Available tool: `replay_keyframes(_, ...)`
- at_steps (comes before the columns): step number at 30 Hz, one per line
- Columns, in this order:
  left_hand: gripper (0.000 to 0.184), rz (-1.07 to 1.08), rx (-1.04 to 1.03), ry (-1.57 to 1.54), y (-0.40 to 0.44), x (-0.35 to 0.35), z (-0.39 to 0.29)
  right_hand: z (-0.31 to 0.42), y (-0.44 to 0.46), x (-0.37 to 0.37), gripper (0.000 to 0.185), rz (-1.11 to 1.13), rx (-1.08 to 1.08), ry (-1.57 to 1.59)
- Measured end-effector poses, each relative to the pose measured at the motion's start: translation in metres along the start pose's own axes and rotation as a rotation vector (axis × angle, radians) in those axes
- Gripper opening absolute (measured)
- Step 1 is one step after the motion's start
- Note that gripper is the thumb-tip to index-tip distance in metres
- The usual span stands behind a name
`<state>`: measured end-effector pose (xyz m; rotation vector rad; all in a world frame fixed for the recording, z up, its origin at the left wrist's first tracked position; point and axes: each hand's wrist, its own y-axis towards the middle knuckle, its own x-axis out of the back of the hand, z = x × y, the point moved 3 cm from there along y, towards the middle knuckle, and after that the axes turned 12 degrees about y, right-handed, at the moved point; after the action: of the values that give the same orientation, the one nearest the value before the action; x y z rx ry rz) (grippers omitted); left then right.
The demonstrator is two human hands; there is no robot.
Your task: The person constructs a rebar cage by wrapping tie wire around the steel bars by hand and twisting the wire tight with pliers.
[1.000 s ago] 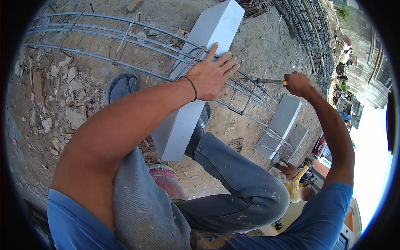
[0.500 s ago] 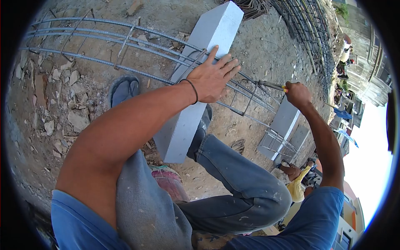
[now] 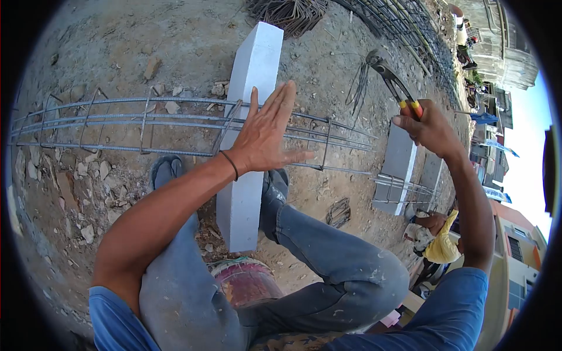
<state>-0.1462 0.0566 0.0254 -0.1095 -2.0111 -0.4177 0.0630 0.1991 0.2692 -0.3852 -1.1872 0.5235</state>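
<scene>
My left hand (image 3: 263,131) is spread flat with its fingers apart, over a long rebar cage (image 3: 120,120). The cage lies across a grey concrete-like block (image 3: 240,205). Whether the palm presses on the bars or hovers just above them, I cannot tell. In my right hand (image 3: 432,130) are end-cutting nippers (image 3: 395,79) with red and yellow handles, raised to the right of the cage's end. Several thin loops of tie wire (image 3: 358,90) hang by the nippers' jaws.
A second grey block (image 3: 395,167) carries more rebar (image 3: 404,186). A bundle of bent stirrups (image 3: 290,14) and stacked cages (image 3: 404,29) lie at the top. Rubble (image 3: 88,175) covers the left ground. A worn reddish bucket (image 3: 249,284) stands below; a person in yellow (image 3: 443,248) crouches right.
The nippers have come off the cage's wires and moved up, away from the bars. My left hand stays spread over the cage. The view has shifted and turned slightly.
</scene>
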Motion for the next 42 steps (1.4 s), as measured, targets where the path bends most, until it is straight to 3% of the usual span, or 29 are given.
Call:
replay_keyframes(2,0.121,-0.159,0.185,-0.862,0.013,0.029,-0.017,0.013,-0.018,-0.039,0.039,0.167,-0.01,0.005)
replay_keyframes(3,0.108,-0.157,0.204,-1.083,0.018,0.032,-0.026,0.019,-0.024,-0.056,0.036,0.229,0.016,0.025)
replay_keyframes(4,0.108,-0.145,0.195,-1.086,0.019,0.038,-0.032,0.015,-0.023,-0.072,0.034,0.256,0.078,0.015)
replay_keyframes(6,0.074,0.131,0.368,-1.535,0.016,0.039,-0.041,0.009,-0.019,-0.089,0.033,0.283,0.14,0.003)
replay_keyframes(7,0.074,0.132,0.366,-1.533,0.013,0.035,-0.042,0.009,-0.016,-0.093,0.031,0.338,0.099,-0.018)
replay_keyframes(9,0.042,0.112,0.487,-1.559,0.005,0.025,-0.04,-0.005,-0.004,-0.097,0.032,0.503,0.051,-0.091)
replay_keyframes(10,0.042,0.113,0.489,-1.562,0.001,0.023,-0.037,-0.015,-0.003,-0.097,0.032,0.506,0.048,-0.093)
replay_keyframes(12,0.033,0.192,0.358,-1.297,-0.009,0.02,-0.034,-0.033,-0.011,-0.104,0.037,0.73,-0.151,0.338)
replay_keyframes(13,0.033,0.194,0.358,-1.301,-0.013,0.02,-0.035,-0.042,-0.022,-0.108,0.051,0.911,-0.358,0.605)
replay_keyframes(14,0.031,0.21,0.302,-1.168,-0.016,0.02,-0.037,-0.044,-0.032,-0.114,0.051,0.911,-0.36,0.603)
replay_keyframes(16,0.03,0.217,0.251,-1.034,-0.023,0.022,-0.041,-0.039,-0.059,-0.13,0.068,1.048,-0.552,1.13)
replay_keyframes(20,0.033,0.102,0.294,-0.95,-0.031,0.022,-0.044,-0.038,-0.072,-0.141,0.08,0.996,-0.443,1.044)
replay_keyframes(22,0.039,0.125,0.355,-0.639,-0.03,0.019,-0.041,-0.032,-0.072,-0.134,0.079,0.94,-0.492,1.175)
replay_keyframes(26,0.041,-0.112,0.452,-0.772,-0.018,0.024,-0.021,-0.033,-0.069,-0.125,0.079,1.089,-0.598,1.458)
replay_keyframes(28,0.042,-0.305,0.446,-0.63,-0.008,0.035,-0.006,-0.037,-0.06,-0.117,0.076,0.896,-0.346,1.267)
replay_keyframes(29,0.039,-0.238,0.447,-0.471,-0.005,0.042,0.005,-0.044,-0.052,-0.112,0.066,0.819,-0.272,1.214)
replay_keyframes(32,0.035,-0.313,0.341,-0.229,0.002,0.041,0.033,-0.072,-0.023,-0.088,0.052,0.686,-0.306,1.116)
replay_keyframes(36,0.04,-0.433,0.402,-0.027,0.014,0.034,0.073,-0.07,0.016,-0.053,0.039,0.653,-0.397,1.016)
replay_keyframes(38,0.041,-0.356,0.446,0.104,0.018,0.036,0.102,-0.074,0.046,-0.034,0.037,0.445,-0.201,0.145)
replay_keyframes(40,0.043,-0.274,0.485,0.236,0.013,0.027,0.126,-0.101,0.085,-0.019,0.037,0.199,0.505,-0.744)
replay_keyframes(41,0.045,-0.209,0.512,0.288,0.006,0.017,0.135,-0.095,0.094,-0.018,0.037,0.204,0.508,-0.747)
replay_keyframes(42,0.046,-0.145,0.541,0.34,0.002,0.006,0.144,-0.086,0.101,-0.018,0.037,0.154,0.586,-0.946)
